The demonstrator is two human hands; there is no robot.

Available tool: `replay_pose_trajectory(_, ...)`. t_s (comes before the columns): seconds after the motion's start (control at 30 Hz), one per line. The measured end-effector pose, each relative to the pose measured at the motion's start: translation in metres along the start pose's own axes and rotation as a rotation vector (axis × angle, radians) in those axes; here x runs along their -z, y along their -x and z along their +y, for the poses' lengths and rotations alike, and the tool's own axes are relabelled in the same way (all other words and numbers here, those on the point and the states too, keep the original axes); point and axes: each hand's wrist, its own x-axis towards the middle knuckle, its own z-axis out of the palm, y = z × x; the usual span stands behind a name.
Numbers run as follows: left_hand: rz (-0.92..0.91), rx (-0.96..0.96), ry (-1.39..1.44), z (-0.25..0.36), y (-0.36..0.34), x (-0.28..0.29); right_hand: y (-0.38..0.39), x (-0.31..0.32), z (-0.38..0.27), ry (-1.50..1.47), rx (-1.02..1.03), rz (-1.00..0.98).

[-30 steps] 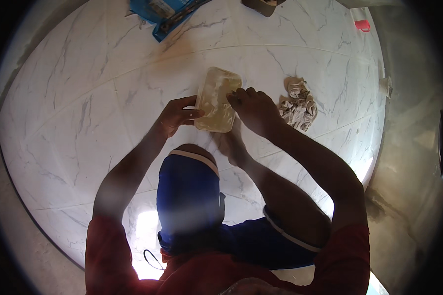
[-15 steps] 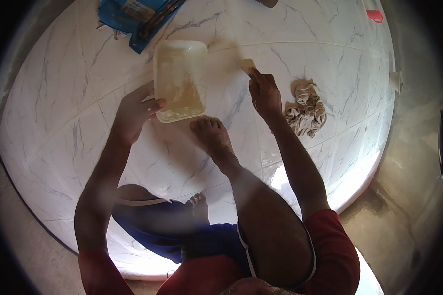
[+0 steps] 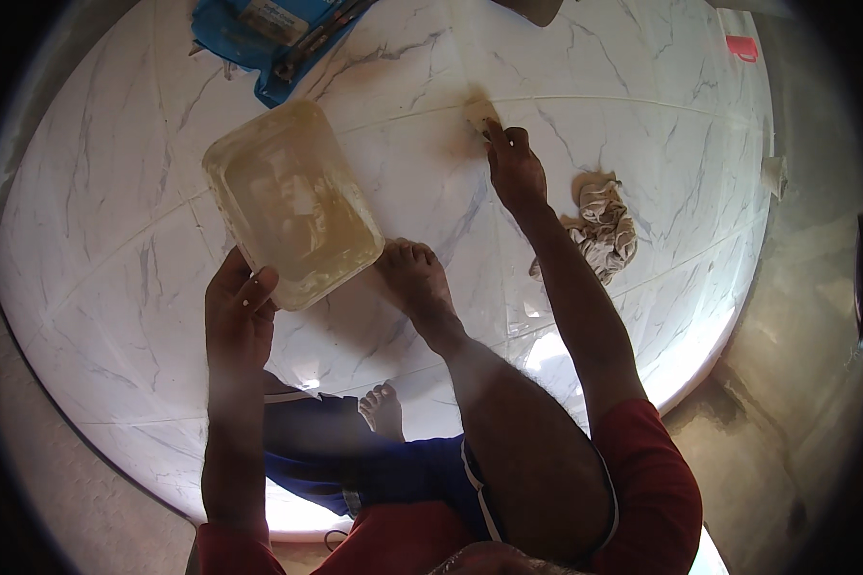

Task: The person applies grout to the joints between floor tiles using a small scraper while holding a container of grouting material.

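Note:
My left hand point(image 3: 240, 311) grips the lower left corner of a shallow, translucent plastic tub point(image 3: 357, 225), its thumb over the rim. Pale, creamy residue smears the tub's inside, and it is held tilted above the marble-patterned tiles. Ahead and to the right, my right hand point(image 3: 520, 174) is closed on a flat, pale scraper point(image 3: 479, 113). The scraper's blade is down at a tile joint, where a brownish smear or shadow shows; whether it touches the tile is hard to tell. Beside my right forearm lies a crumpled, striped rag point(image 3: 606, 230).
A blue plastic bag point(image 3: 230, 29) with tools on it lies at the far left. At the far right edge is a red mug-shaped thing point(image 3: 741, 48). A dark object point(image 3: 535, 8) is cut off at the top. My bare foot point(image 3: 414, 278) rests on the tiles point(image 3: 431, 201) between my hands.
My left hand has brought the tub nearer and to the left, turning it at an angle. My right hand has stayed nearly in place with the scraper, slightly lower and farther left.

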Motion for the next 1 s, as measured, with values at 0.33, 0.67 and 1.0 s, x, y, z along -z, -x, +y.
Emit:
replay_pose_trajectory(0.33, -0.038, -0.03, 0.068, -0.012, -0.002, -0.008, 0.006, 0.032, -0.008, 0.053, -0.084, -0.13)
replay_pose_trajectory(0.67, -0.006, -0.046, 0.088, -0.008, 0.008, -0.018, 0.004, 0.025, -0.064, 0.202, -0.333, -0.295)
replay_pose_trajectory(1.0, 0.042, -0.004, 0.129, -0.007, 0.012, -0.037, 0.01, 0.055, -0.043, 0.131, -0.289, -0.161)
